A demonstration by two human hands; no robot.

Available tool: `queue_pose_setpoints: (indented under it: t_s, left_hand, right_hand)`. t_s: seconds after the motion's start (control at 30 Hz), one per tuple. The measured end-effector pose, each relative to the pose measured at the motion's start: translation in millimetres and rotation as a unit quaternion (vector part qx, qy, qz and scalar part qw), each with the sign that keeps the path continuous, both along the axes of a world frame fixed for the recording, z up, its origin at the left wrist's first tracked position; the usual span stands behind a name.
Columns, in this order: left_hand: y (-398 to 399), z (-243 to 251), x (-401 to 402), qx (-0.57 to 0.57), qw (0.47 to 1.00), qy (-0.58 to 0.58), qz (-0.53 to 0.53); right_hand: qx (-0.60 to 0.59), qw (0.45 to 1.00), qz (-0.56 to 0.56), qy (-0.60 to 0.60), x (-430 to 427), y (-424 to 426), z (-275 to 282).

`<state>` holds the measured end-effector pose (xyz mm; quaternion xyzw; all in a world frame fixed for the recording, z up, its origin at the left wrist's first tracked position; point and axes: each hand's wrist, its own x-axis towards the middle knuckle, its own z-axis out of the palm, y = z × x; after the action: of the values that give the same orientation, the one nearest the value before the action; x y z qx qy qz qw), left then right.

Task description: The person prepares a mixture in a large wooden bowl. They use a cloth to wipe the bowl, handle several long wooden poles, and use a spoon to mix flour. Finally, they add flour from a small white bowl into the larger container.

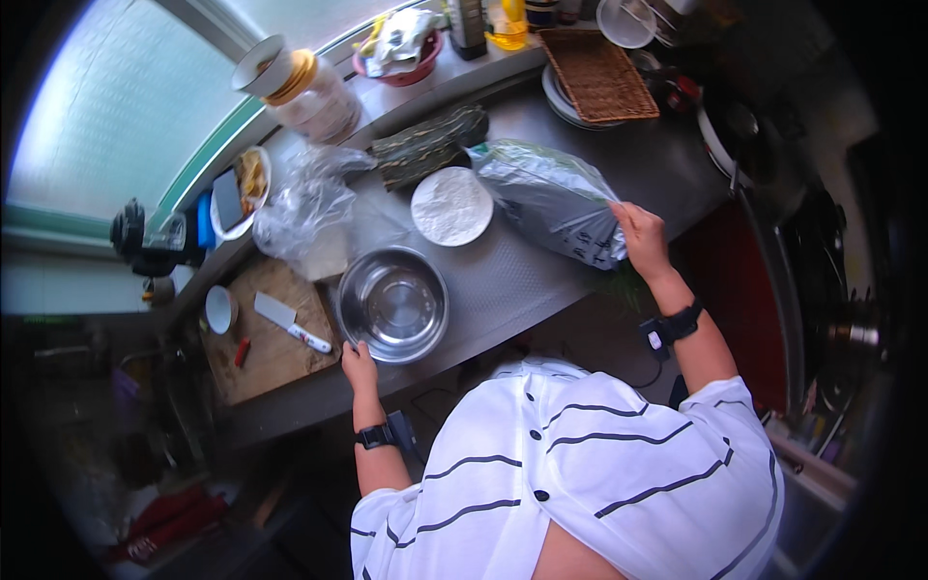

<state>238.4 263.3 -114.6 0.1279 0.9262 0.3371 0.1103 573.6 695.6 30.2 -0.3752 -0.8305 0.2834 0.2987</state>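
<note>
My left hand [358, 362] pinches the near left rim of a stainless steel bowl [397, 301] that stands on the counter with nothing in it. In my right hand [641, 235] is the gathered edge of a silvery plastic bag [558, 199] bearing writing. Green leaves [625, 286] stick out below the bag, beside that hand. Between bowl and bag sits a white bowl of white powder [452, 206], perhaps flour. Behind it lies a dark green, striped squash [431, 141].
A cleaver [279, 313], a small white bowl [221, 309] and a red object [242, 352] lie on a wooden cutting board [290, 370]. Clear plastic bags [308, 206] sit behind it. A wicker tray [598, 76] rests on plates at the back right. A lidded jar [312, 98] stands by the window.
</note>
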Motion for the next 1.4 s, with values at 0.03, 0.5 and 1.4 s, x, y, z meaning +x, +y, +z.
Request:
queue_pose_setpoints:
  t_s: [0.03,0.5,1.4]
  left_hand:
    - [-4.8,-4.8,-4.7,0.039,0.999,-0.018,0.029]
    - [-15.0,25.9,8.1,0.296,0.869,-0.386,0.093]
    - [-160.1,135.7,-193.7,0.510,0.767,-0.389,-0.020]
  right_hand:
    - [-0.002,1.000,0.013,0.001,0.8,-3.3,5.1]
    - [0.066,0.980,0.140,-0.127,14.7,-113.6,117.2]
    - [-0.260,0.917,0.226,0.202,-375.3,-398.8,98.1]
